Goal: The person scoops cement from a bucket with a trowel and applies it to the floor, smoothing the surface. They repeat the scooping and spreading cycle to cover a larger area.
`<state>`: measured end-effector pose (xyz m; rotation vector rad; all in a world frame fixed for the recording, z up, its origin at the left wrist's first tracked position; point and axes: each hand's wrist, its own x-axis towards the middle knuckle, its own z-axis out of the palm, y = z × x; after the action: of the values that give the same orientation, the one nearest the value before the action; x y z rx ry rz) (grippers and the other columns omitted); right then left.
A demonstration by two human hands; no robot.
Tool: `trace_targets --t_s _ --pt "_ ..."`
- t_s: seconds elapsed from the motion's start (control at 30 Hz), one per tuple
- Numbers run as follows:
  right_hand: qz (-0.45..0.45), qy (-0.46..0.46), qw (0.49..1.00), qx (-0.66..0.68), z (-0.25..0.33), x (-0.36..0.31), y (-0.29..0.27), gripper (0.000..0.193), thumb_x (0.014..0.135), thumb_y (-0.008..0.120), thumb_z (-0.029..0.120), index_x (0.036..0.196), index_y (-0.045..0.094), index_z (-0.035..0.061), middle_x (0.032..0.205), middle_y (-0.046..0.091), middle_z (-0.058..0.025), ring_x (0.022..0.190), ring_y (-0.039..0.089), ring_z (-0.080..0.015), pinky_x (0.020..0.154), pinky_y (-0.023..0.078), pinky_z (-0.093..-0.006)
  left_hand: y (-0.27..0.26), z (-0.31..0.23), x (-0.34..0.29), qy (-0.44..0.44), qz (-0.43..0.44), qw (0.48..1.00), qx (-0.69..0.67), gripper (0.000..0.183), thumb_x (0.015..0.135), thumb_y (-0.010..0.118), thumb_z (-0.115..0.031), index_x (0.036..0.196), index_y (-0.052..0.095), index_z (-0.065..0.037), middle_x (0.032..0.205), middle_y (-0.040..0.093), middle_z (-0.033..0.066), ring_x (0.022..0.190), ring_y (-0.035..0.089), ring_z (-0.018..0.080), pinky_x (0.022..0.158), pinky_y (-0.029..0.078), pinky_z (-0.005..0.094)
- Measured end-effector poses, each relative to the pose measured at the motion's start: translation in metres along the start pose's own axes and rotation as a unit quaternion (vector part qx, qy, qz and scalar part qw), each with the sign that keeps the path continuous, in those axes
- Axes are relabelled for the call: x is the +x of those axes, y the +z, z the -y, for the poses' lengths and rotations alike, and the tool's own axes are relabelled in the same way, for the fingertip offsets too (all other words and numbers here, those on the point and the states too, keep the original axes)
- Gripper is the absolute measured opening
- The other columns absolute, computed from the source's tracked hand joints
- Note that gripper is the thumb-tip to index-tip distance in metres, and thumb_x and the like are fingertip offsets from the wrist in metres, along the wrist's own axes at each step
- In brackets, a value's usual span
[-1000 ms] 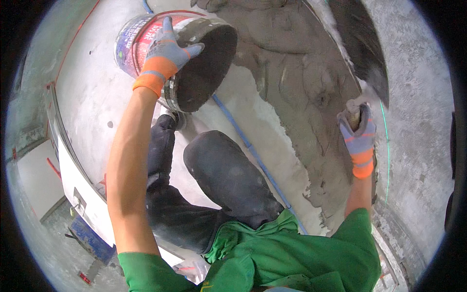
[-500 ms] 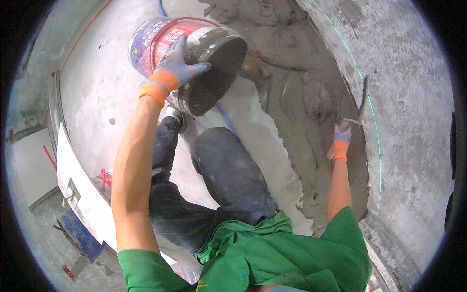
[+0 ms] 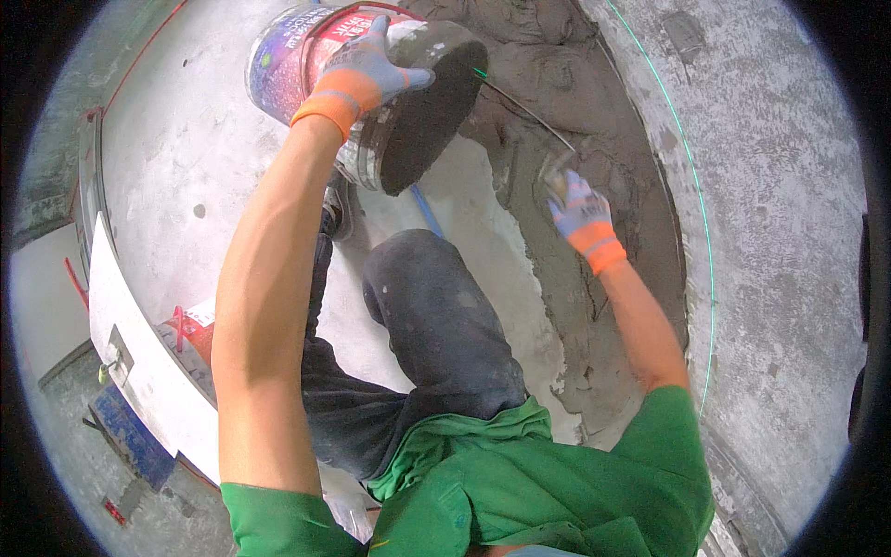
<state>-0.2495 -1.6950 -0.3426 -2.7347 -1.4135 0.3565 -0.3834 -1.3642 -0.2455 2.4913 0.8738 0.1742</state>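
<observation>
A paint bucket (image 3: 306,65), purple, red and white, is tipped on its side with its dark, mortar-caked end (image 3: 441,111) turned right. My left hand (image 3: 367,79), in a grey and orange glove, holds the bucket, fingers spread over its side and thumb over the edge. My right hand (image 3: 580,209), gloved alike, is closed round the handle of a trowel (image 3: 531,113). The thin blade shows edge-on, its tip by the bucket's dark end. Wet grey mortar (image 3: 548,223) lies beneath the trowel; the handle is mostly hidden by my fingers.
A rough grey wall (image 3: 770,204) with a green laser line rises at right. My bent knee (image 3: 422,278) is between the bucket and my body. A white panel (image 3: 139,371) stands at left, near a blue object (image 3: 135,436). A blue hose (image 3: 427,212) runs under the bucket.
My right hand has moved from beside the wall leftward and up, bringing the trowel blade to the bucket. The bucket and my left hand sit slightly higher and further right in view.
</observation>
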Motion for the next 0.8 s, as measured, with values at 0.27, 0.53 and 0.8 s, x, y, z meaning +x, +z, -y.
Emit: trace_targets --t_s 0.27,0.53,0.8 --pt "0.079 0.032 0.993 -0.080 0.014 0.083 -0.013 0.050 0.076 0.058 0.035 0.109 0.042 0.0026 0.099 0.058 -0.0195 0.089 0.059 -0.0343 0.075 0.047 -0.0426 0.001 -0.008 -0.009 -0.019 0.015 1.000 0.007 0.097 0.058 0.073 -0.045 0.135 0.028 -0.005 0.118 0.051 0.0239 0.110 0.051 0.0338 0.092 0.040 0.0356" --pt "0.233 0.033 0.971 0.036 0.006 0.084 0.045 0.060 0.077 0.055 0.048 0.108 0.048 -0.0028 0.108 0.055 -0.0239 0.102 0.053 -0.0369 0.086 0.042 -0.0409 0.006 -0.010 -0.017 -0.018 -0.024 1.000 -0.008 0.095 0.059 0.074 -0.040 0.133 0.028 -0.001 0.123 0.047 0.0238 0.115 0.047 0.0334 0.096 0.037 0.0338" --pt "0.389 0.000 0.875 0.290 0.023 0.051 0.080 0.056 0.074 0.063 0.047 0.095 0.056 -0.0041 0.075 0.060 -0.0112 0.065 0.058 -0.0214 0.059 0.048 -0.0347 0.007 0.000 -0.021 0.008 -0.043 0.999 0.024 0.093 0.060 0.072 -0.041 0.132 0.030 0.000 0.118 0.051 0.0236 0.110 0.049 0.0331 0.093 0.039 0.0356"
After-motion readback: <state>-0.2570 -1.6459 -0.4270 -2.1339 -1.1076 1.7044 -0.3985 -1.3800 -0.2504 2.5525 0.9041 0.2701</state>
